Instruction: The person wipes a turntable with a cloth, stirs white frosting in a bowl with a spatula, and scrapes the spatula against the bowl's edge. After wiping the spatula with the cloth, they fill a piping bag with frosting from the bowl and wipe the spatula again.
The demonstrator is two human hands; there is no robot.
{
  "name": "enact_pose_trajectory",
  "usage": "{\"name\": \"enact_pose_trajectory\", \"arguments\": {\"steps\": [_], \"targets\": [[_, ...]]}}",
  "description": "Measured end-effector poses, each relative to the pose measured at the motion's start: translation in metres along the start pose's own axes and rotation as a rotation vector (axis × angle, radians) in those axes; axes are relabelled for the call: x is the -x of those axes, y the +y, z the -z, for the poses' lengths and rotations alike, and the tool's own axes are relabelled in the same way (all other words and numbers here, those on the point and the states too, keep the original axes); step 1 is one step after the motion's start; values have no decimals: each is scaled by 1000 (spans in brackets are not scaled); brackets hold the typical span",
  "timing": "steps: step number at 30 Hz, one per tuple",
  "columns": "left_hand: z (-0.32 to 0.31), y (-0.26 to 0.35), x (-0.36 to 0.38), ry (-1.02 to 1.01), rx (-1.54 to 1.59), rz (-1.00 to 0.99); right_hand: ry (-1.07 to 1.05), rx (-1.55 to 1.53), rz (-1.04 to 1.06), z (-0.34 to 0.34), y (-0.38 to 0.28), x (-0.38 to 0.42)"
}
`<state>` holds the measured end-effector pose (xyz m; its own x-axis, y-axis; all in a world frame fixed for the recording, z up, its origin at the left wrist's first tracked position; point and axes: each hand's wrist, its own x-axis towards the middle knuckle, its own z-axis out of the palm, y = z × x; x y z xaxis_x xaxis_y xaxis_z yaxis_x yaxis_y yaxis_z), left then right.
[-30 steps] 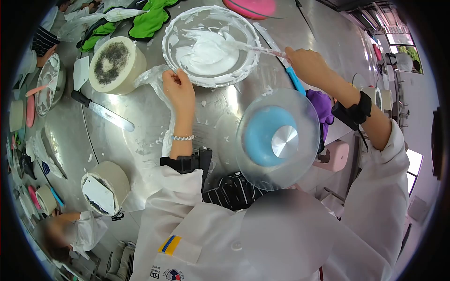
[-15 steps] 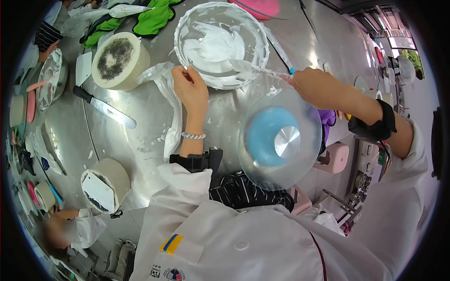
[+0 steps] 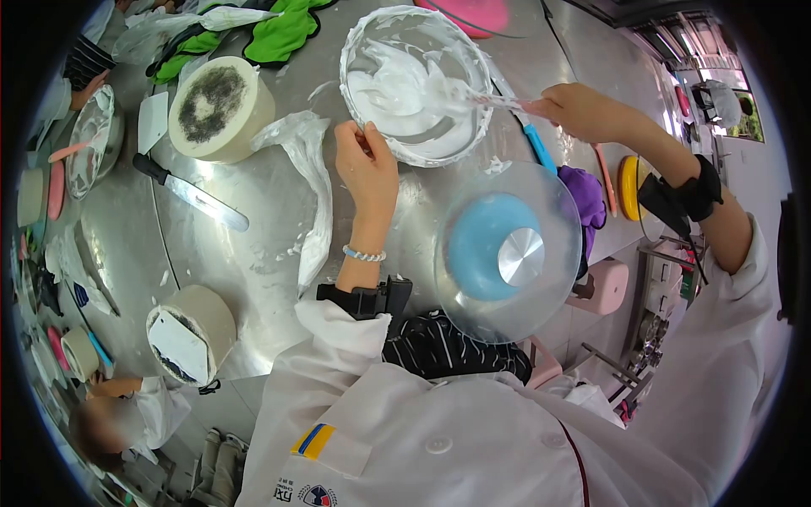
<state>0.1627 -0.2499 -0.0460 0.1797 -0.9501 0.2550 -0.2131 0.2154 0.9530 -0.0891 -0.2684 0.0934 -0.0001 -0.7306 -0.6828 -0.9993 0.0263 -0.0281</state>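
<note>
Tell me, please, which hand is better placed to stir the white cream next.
Probably the right hand: it holds the spatula, whose far end reaches into the white cream. The left hand is at the bowl, so seems better for steadying.

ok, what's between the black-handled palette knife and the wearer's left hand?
A limp, clear piping bag with white cream, lying on the steel table between palette knife and left hand. Visible in the head view.
</note>
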Motion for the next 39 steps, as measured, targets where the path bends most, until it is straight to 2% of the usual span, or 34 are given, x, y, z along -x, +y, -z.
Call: {"name": "enact_pose_trajectory", "arguments": {"steps": [1, 3, 5, 7, 10, 12, 13, 15, 19, 21, 22, 24, 25, 27, 29, 31, 32, 34, 39], "targets": [[0, 1, 1, -10, 15, 17, 0, -2, -4, -1, 0, 2], [-2, 1, 2, -29, -1, 3, 564, 607, 215, -4, -7, 8], [-2, 0, 2, -47, -22, -7, 523, 646, 235, 16, -13, 8], [0, -1, 0, -29, -75, -148, 485, 685, 258, 34, -13, 3], [1, -4, -1, -53, -65, -111, 477, 774, 181, 51, -14, -5], [0, -3, -2, -53, -71, -120, 329, 800, 143, 56, -21, -8], [0, -2, -2, -53, -73, -129, 327, 800, 146, 54, -22, -9], [-2, -3, -2, -52, -57, -127, 261, 681, 269, 46, -20, -10], [-2, -8, 2, -90, -62, -85, 249, 557, 314, 30, -21, -7], [-2, -9, 2, -82, -46, -70, 32, 329, 206, 26, -23, -8], [-3, -9, 3, -75, -26, -58, 32, 329, 206, 20, -22, -10], [-2, -10, 3, -79, 6, -31, -214, -105, 99, 9, -22, -15], [-2, -10, 3, -83, 37, -3, -213, -107, 99, 5, -21, -15], [2, -12, 1, -86, 20, -2, -337, -383, -10, -1, -33, -10], [4, -13, 1, -85, 2, 0, -362, -487, -26, -6, -40, -8], [7, -14, 1, -108, -15, 35, -395, -824, -178, -7, -51, -9], [7, -16, 2, -107, -17, 31, -392, -825, -174, -6, -51, -8], [7, -18, 2, -86, -15, -1, -426, -1042, -243, -3, -50, -7], [7, -12, 0, -92, 50, 103, -511, -1256, -185, -5, -40, 11]]}}
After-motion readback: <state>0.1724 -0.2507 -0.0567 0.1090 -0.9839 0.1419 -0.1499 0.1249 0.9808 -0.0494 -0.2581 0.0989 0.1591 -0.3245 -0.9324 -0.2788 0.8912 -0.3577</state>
